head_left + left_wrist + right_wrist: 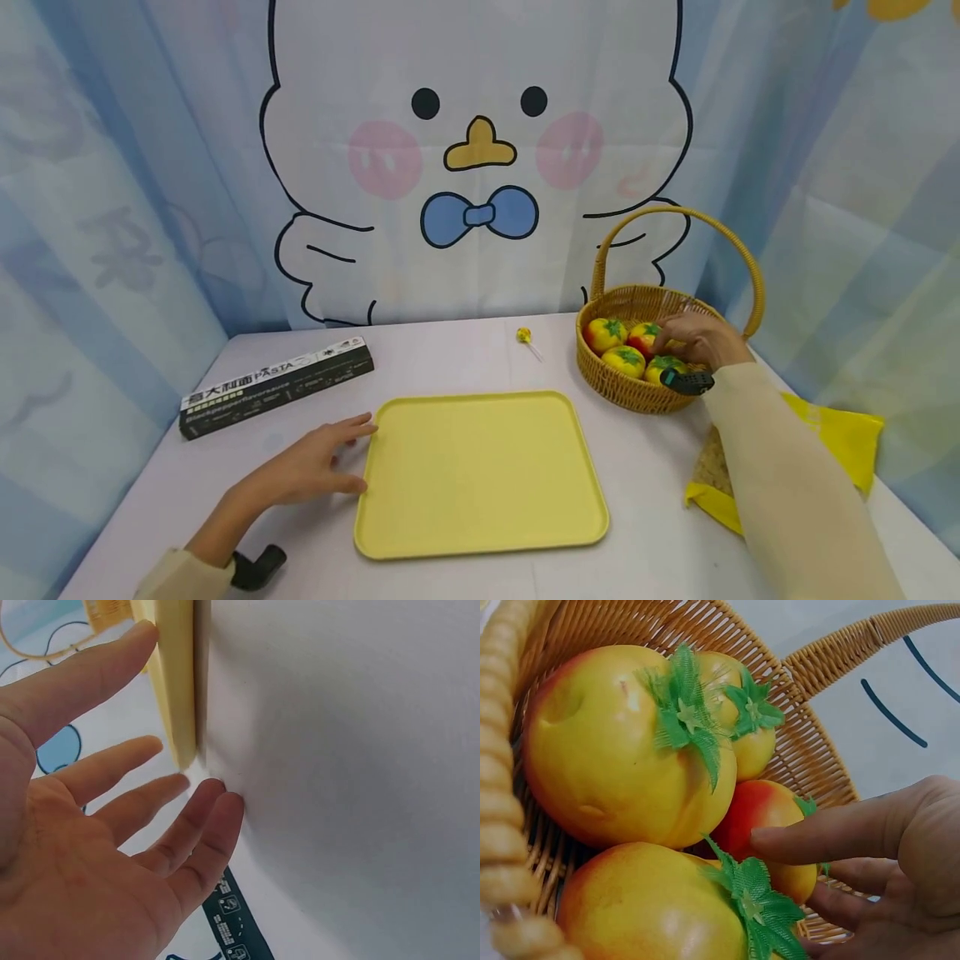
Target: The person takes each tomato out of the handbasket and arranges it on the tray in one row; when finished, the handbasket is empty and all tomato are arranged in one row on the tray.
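My left hand (307, 467) is at the left edge of a yellow tray (480, 475), its fingers spread and nearly straight. In the left wrist view the thumb touches the rim of the tray, and the other fingers reach beside its corner. At the right, my right hand (701, 335) reaches into a wicker basket (617, 386) with a tall handle. There it pinches a red-and-yellow artificial tomato (761, 810), thumb on the near side and fingers behind, partly hidden. Several larger yellow tomatoes (622, 750) with green leafy tops lie around it.
A black pasta box (277, 386) lies at the back left. Behind the tray is a yellow lollipop (524, 335). A yellow bag (840, 433) lies at the right, partly under the right sleeve. A curtain with a cartoon bird (480, 283) hangs behind the table.
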A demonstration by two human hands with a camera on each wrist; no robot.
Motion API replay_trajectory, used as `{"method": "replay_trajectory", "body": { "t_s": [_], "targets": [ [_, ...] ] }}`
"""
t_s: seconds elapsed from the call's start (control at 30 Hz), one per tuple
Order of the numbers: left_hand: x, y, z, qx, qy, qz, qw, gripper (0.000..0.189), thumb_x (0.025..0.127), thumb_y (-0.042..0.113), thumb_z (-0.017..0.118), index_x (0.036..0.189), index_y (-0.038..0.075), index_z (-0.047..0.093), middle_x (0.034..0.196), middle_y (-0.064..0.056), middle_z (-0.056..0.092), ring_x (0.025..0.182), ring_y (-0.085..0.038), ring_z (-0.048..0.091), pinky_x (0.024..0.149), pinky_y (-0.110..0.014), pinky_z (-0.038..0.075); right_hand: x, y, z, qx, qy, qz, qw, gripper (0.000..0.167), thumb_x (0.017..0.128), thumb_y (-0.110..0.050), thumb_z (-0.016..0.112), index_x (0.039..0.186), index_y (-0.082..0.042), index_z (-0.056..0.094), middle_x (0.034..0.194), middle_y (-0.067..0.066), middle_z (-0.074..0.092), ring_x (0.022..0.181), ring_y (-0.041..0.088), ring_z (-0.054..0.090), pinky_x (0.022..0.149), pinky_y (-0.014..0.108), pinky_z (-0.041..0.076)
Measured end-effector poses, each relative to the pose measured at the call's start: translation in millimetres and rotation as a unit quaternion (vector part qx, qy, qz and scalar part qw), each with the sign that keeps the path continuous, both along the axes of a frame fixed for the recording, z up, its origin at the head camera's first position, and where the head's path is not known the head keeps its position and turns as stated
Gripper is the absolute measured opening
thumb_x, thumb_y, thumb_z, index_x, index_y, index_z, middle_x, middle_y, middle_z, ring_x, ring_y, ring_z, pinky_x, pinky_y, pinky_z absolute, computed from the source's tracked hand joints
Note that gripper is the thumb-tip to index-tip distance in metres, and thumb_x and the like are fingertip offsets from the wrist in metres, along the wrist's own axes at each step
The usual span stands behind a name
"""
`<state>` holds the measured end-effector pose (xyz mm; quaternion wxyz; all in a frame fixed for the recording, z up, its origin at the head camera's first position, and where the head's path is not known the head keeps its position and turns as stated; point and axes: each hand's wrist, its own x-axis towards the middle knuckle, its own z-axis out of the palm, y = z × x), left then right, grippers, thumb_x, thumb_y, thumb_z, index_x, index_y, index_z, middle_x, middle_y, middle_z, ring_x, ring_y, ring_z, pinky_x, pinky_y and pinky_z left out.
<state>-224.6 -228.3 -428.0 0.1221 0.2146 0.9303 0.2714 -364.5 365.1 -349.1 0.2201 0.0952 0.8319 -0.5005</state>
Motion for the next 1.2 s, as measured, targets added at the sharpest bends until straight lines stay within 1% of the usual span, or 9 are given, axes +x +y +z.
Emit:
{"method": "replay_trajectory", "body": {
  "t_s": [0.13, 0.2, 0.27, 0.57, 0.73, 0.93, 1.03, 1.1, 1.2],
  "targets": [
    [-30.1, -27.2, -49.6, -0.002, 0.008, -0.01, 0.9999, 0.092, 0.078, 0.068, 0.084, 0.154, 0.023, 0.057, 0.164, -0.006, 0.051, 0.139, -0.032, 0.058, 0.097, -0.038, 0.057, 1.4, -3, -1.0, -0.002, 0.001, -0.013, 0.9999, 0.085, 0.098, 0.001, 0.064, 0.164, 0.013, 0.011, 0.176, 0.025, -0.005, 0.166, 0.043, 0.001, 0.131, 0.05, 0.025],
    [-39.0, -33.9, -62.1, -0.001, -0.004, -0.01, 0.9999, 0.093, 0.076, 0.07, 0.084, 0.154, 0.028, 0.057, 0.164, -0.001, 0.051, 0.138, -0.027, 0.058, 0.095, -0.033, 0.056, 1.9, -4, -1.2, -0.001, 0.003, -0.02, 0.9998, 0.084, 0.098, -0.001, 0.066, 0.163, 0.013, 0.015, 0.177, 0.024, -0.004, 0.165, 0.044, 0.005, 0.131, 0.051, 0.026],
    [-42.3, -35.9, -65.8, 0.001, -0.007, -0.013, 0.9999, 0.092, 0.075, 0.071, 0.084, 0.153, 0.03, 0.057, 0.165, 0.001, 0.049, 0.14, -0.027, 0.057, 0.095, -0.033, 0.056, 2.9, -4, -1.9, 0.006, 0.009, -0.022, 0.9997, 0.083, 0.098, -0.003, 0.067, 0.163, 0.014, 0.018, 0.177, 0.025, -0.002, 0.165, 0.045, 0.009, 0.13, 0.052, 0.027],
    [-39.3, -35.1, -63.9, 0.013, -0.011, -0.016, 0.9997, 0.094, 0.073, 0.069, 0.086, 0.154, 0.032, 0.056, 0.171, 0.001, 0.041, 0.145, -0.028, 0.053, 0.097, -0.033, 0.056, 1.6, -3, -3.1, -0.003, 0.014, -0.038, 0.9992, 0.088, 0.098, -0.002, 0.066, 0.166, 0.009, 0.011, 0.178, 0.023, -0.003, 0.164, 0.044, 0.013, 0.13, 0.052, 0.027],
    [-36.5, -34.8, -61.5, 0.003, -0.008, -0.015, 0.9998, 0.095, 0.072, 0.071, 0.085, 0.154, 0.033, 0.056, 0.171, 0.004, 0.04, 0.142, -0.024, 0.054, 0.096, -0.032, 0.054, 0.5, -4, -2.7, 0.01, 0.03, -0.047, 0.9984, 0.088, 0.1, -0.004, 0.065, 0.167, 0.006, 0.009, 0.174, 0.031, 0.012, 0.158, 0.043, 0.03, 0.126, 0.05, 0.036],
    [-21.4, -26.0, -41.6, -0.001, 0.017, -0.038, 0.9991, 0.09, 0.081, 0.06, 0.085, 0.155, 0.018, 0.056, 0.17, -0.012, 0.041, 0.132, -0.033, 0.059, 0.091, -0.038, 0.057, 3.8, -6, 1.8, 0.03, 0.08, -0.06, 0.9945, 0.09, 0.1, -0.009, 0.067, 0.167, 0.006, 0.01, 0.168, 0.033, 0.027, 0.146, 0.042, 0.045, 0.124, 0.051, 0.04],
    [-13.7, -21.9, -31.7, -0.005, 0.018, -0.029, 0.9994, 0.09, 0.082, 0.059, 0.085, 0.155, 0.017, 0.056, 0.17, -0.011, 0.04, 0.125, -0.027, 0.062, 0.091, -0.037, 0.057, 4.7, -9, 4.7, 0.029, 0.099, -0.066, 0.9925, 0.089, 0.1, -0.012, 0.069, 0.167, 0.005, 0.014, 0.165, 0.031, 0.032, 0.144, 0.04, 0.048, 0.124, 0.051, 0.04],
    [-8.2, -18.1, -23.4, -0.006, 0.014, -0.023, 0.9996, 0.09, 0.081, 0.06, 0.085, 0.155, 0.018, 0.056, 0.17, -0.01, 0.04, 0.126, -0.026, 0.062, 0.093, -0.04, 0.057, 4.0, -11, 6.0, 0.027, 0.11, -0.066, 0.9914, 0.085, 0.1, -0.012, 0.07, 0.167, 0.003, 0.02, 0.163, 0.028, 0.035, 0.14, 0.037, 0.05, 0.122, 0.049, 0.043],
    [0.6, -11.2, -9.5, -0.003, 0.008, -0.021, 0.9997, 0.088, 0.082, 0.057, 0.085, 0.154, 0.015, 0.057, 0.17, -0.012, 0.04, 0.138, -0.039, 0.056, 0.107, -0.055, 0.051, 4.0, -16, 9.4, 0.024, 0.121, -0.06, 0.9905, 0.083, 0.1, -0.014, 0.071, 0.168, -0.003, 0.025, 0.163, 0.025, 0.037, 0.137, 0.033, 0.052, 0.117, 0.043, 0.049]
  ]
}}
